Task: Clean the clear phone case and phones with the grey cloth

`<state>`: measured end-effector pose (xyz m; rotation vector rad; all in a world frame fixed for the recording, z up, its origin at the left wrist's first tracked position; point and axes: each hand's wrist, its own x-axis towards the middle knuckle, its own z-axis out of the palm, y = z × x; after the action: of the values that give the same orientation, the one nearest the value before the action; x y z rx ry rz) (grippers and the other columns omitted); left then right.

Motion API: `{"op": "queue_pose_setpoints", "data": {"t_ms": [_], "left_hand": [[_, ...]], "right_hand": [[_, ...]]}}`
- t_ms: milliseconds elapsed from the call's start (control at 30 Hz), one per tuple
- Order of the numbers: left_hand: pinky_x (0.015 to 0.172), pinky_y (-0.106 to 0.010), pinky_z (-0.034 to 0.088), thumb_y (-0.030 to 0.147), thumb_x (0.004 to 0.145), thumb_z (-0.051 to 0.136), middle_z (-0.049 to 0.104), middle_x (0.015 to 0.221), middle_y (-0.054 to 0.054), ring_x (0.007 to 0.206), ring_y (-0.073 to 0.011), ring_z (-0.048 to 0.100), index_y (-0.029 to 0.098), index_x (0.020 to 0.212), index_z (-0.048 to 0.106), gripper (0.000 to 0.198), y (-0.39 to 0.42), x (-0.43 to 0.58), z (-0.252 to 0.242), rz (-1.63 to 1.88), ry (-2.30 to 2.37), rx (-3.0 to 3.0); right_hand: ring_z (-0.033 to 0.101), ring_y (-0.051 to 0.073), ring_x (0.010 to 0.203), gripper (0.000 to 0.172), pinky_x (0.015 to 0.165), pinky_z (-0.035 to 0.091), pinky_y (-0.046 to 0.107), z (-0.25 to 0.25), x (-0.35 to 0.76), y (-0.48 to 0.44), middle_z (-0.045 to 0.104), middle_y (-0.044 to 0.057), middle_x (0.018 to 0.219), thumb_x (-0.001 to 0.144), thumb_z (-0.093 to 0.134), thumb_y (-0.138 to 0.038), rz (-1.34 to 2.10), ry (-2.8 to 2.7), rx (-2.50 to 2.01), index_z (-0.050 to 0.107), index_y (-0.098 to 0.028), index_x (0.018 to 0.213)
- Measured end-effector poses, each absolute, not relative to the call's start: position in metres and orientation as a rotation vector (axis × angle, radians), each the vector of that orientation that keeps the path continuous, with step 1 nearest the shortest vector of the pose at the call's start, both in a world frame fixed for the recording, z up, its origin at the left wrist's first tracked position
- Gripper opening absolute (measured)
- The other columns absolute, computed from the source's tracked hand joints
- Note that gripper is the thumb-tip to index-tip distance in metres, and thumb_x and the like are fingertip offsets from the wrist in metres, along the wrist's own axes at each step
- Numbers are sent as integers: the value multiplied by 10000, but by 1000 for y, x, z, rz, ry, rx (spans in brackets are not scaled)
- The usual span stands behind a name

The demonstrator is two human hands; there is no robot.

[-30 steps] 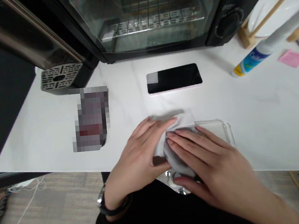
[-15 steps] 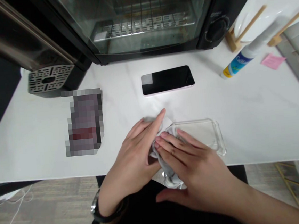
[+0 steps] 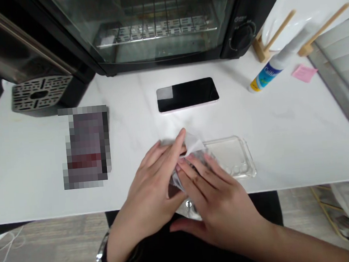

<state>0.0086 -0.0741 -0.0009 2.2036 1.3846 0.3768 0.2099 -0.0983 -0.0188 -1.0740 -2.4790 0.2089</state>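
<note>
One left hand (image 3: 154, 185) curled round the cloth (image 3: 194, 144), right hand (image 3: 219, 195) pressing flat-fingered, while I guessed wiping, needing gentle rubs next.

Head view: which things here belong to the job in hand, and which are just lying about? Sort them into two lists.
In the job, it seems:
left hand
right hand
pale cloth, between the hands
shiny thing by the hands, mostly hidden
clear case, near the right hand (less sure)

Apparently just lying about, untouched:
phone
bottle
pink note
blurred-out item
oven

Phone (image 3: 187, 95), clear case (image 3: 230, 156) on white counter (image 3: 303, 136)
</note>
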Motion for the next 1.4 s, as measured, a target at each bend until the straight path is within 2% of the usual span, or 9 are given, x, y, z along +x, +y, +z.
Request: {"op": "queue_pose_setpoints", "data": {"t_ms": [200, 333, 400, 500, 700, 800, 967, 1200, 1400], "left_hand": [[1286, -556, 266, 253, 935, 714, 596, 1530, -45, 1481, -295, 447, 327, 1689, -50, 1076, -75, 9, 0, 363, 1379, 2173], [1275, -580, 283, 388, 927, 759, 625, 1496, -49, 1473, -317, 459, 342, 1687, -53, 1112, -73, 9, -1, 379, 1374, 2170], [1261, -571, 313, 356, 925, 749, 614, 1504, -60, 1450, -323, 482, 338, 1690, -37, 1098, -73, 9, -1, 387, 1372, 2177], [1234, -540, 357, 243, 925, 697, 568, 1548, -72, 1418, -315, 506, 331, 1694, -12, 1050, -75, 8, 0, 397, 1403, 2181], [1226, -529, 360, 402, 939, 750, 602, 1518, -74, 1410, -311, 496, 314, 1691, -13, 1075, -75, 9, 2, 399, 1349, 2183], [1217, -526, 370, 466, 926, 758, 615, 1502, -73, 1401, -313, 503, 319, 1692, 6, 1084, -73, 9, 2, 404, 1326, 2187], [1196, -503, 390, 336, 934, 741, 557, 1553, -100, 1400, -317, 503, 305, 1696, 7, 1059, -77, 7, 0, 423, 1361, 2199], [1199, -510, 376, 417, 899, 802, 625, 1492, -61, 1348, -302, 544, 328, 1688, -26, 1147, -72, 7, -1, 451, 1304, 2172], [1184, -506, 404, 360, 896, 796, 607, 1508, -72, 1363, -305, 545, 335, 1690, 73, 1074, -70, 6, -2, 483, 1324, 2188]], "right_hand": [[667, 198, 1301, 430, 1348, 121, 399, -1, 270, -102, 694, 53, 1416, 1078, 539, -429, 227, -2525, -1082, 659, -144, 1377], [678, 279, 1289, 550, 1333, 196, 487, -4, 278, -91, 684, 127, 1420, 1026, 625, -484, 78, -2522, -1215, 619, -111, 1430], [628, 327, 1350, 665, 1317, 253, 520, -12, 249, -87, 657, 156, 1448, 986, 646, -570, 143, -2511, -1155, 617, -70, 1424], [610, 291, 1374, 615, 1286, 354, 487, -17, 215, -87, 665, 143, 1448, 1009, 614, -546, 373, -2497, -959, 639, -62, 1386], [737, 188, 1176, 369, 1349, 180, 390, -6, 289, -88, 738, 14, 1358, 1029, 639, -325, 288, -2588, -924, 674, -184, 1369], [714, 233, 1227, 454, 1345, 189, 406, -11, 291, -79, 698, 68, 1416, 1018, 653, -323, 126, -2592, -967, 630, -128, 1428], [605, 246, 1383, 473, 1326, 256, 446, -15, 223, -82, 670, 80, 1453, 1059, 559, -442, 382, -2541, -906, 646, -118, 1393], [703, 209, 1249, 438, 1350, 148, 430, -2, 298, -87, 666, 58, 1453, 1051, 601, -334, 135, -2649, -996, 603, -176, 1460], [580, 290, 1408, 696, 1272, 361, 541, -10, 239, -78, 627, 148, 1487, 983, 664, -539, 370, -2608, -920, 543, -81, 1492]]}}
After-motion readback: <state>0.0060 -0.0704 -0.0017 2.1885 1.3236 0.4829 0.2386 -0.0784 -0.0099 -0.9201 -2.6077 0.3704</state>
